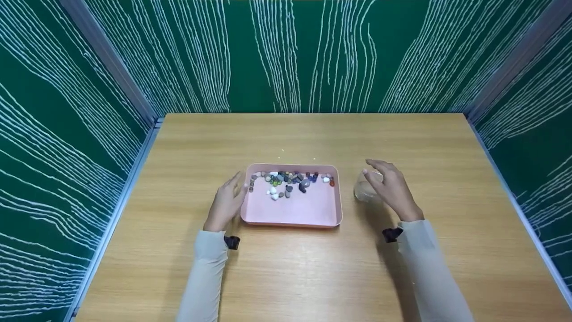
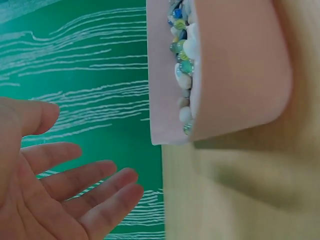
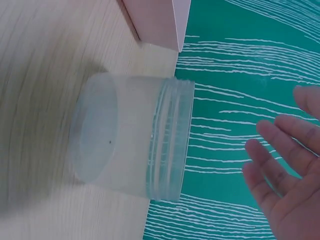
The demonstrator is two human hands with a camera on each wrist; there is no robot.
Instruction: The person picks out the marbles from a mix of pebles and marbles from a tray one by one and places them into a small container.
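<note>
A pink rectangular tray [image 1: 308,212] lies on the wooden table, with pebbles and glass marbles [image 1: 290,177] strewn mostly along its far side. White, grey, green, blue and red ones show among them. At the tray's left edge is my left hand [image 1: 225,203], its fingers extended and holding nothing; the left wrist view shows that palm [image 2: 45,200] beside the tray wall [image 2: 240,65]. To the tray's right stands a clear, lidless jar [image 3: 130,135] with a threaded rim, upright. Over the jar hovers my right hand [image 1: 393,188], fingers loosely spread, apart from the rim in the right wrist view.
Small white specks [image 1: 314,158] lie on the table [image 1: 286,273] behind the tray. Green panels [image 1: 304,53] with white wavy lines rise behind the table and on both sides. A dark wrist strap [image 1: 392,235] sits below the right hand.
</note>
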